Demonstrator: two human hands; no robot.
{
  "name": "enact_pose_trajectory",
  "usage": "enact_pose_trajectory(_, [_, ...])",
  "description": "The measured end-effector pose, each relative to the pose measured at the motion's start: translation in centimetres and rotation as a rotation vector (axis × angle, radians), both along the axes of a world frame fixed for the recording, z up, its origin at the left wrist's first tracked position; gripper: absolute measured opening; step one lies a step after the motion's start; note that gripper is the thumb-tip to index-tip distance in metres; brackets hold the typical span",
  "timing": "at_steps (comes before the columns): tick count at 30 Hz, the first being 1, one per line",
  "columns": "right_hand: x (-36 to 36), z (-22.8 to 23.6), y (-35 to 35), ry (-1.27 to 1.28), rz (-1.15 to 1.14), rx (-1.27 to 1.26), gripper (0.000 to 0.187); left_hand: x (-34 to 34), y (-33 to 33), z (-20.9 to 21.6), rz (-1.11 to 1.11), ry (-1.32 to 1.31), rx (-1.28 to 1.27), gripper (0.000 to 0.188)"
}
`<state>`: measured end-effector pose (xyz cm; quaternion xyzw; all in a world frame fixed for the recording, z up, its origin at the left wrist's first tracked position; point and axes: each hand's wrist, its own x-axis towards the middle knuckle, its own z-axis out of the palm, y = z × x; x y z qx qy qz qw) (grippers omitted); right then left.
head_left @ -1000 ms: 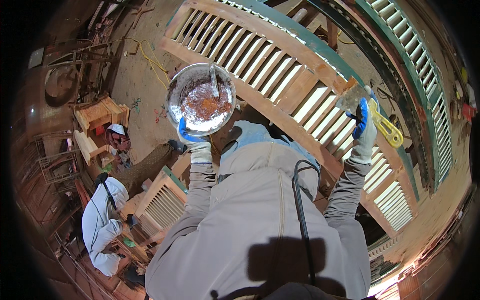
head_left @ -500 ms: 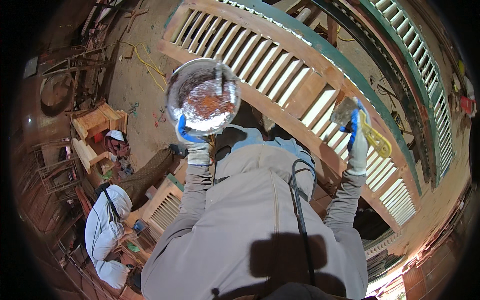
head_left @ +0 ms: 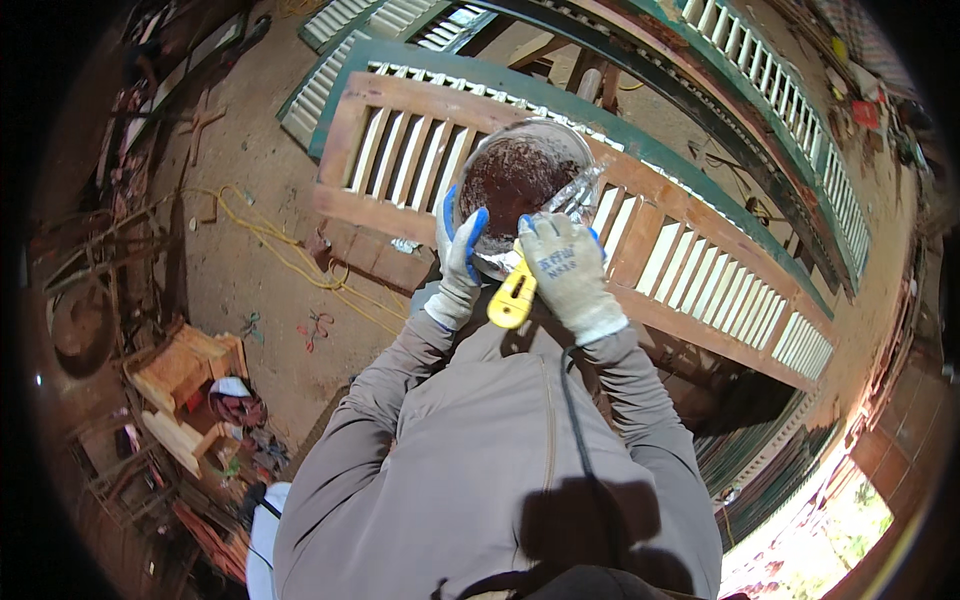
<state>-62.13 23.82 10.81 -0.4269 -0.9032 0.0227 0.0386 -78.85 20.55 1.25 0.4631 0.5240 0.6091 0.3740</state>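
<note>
My left hand (head_left: 463,250) grips the bowl (head_left: 535,130); my right hand (head_left: 566,268) holds a yellow-handled tool (head_left: 510,311) over it. Brown paste (head_left: 512,185) is left inside.

Bowl (head_left: 548,135) and scraper (head_left: 508,312) in hands (head_left: 572,270), shutter (head_left: 632,245) beyond, cord (head_left: 268,233) on ground (head_left: 270,140) at left

Your left hand (head_left: 460,250) shows a pale grey glove with blue on the fingers; your right hand (head_left: 567,268) wears the same, with blue printing across the back. Your scraper (head_left: 513,300) has a bright yellow handle. Your bowl (head_left: 515,190) is dark reddish-brown inside (silvery at its edge). The shutter (head_left: 632,245) beyond is pinkish-brown, striped with white; your jacket (head_left: 470,430) is plain grey-taupe.
</note>
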Motion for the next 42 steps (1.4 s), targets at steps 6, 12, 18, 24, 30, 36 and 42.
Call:
enact_pose_trajectory(6, [-3.4,-1.2,-0.3,0.366,-0.296,-0.160,0.024,-3.0,4.3,3.3,-0.173,-0.463,-0.326,0.065])
enact_pose_trajectory(12, [0.1,-0.6,-5.2,1.512,-1.166,-0.594,0.031,-2.7,6.3,1.7,-0.331,-0.652,-0.485,0.055])
enact_pose_trajectory(18, [4.9,-0.1,-10.4,1.681,-1.182,-0.470,0.035,-3.5,7.3,-3.8,-0.271,-0.736,-0.573,0.040])
enact_pose_trajectory(24, [8.0,-5.0,-15.5,0.670,-1.267,0.058,0.032,-7.7,9.8,-3.8,-0.040,-0.676,-0.425,0.035])
enact_pose_trajectory(30, [10.0,-14.7,-17.8,-0.161,-1.165,-0.089,0.043,-13.0,10.6,-5.7,0.031,-0.619,-0.390,0.039])
enact_pose_trajectory(36, [5.5,-17.7,-17.8,0.485,-1.208,-0.234,0.040,-13.4,10.5,-6.4,0.056,-0.547,-0.390,0.042])
enact_pose_trajectory(42, [9.5,-16.4,-19.1,0.035,-1.151,0.074,0.052,-13.2,10.6,-5.1,-0.010,-0.681,-0.498,0.050])
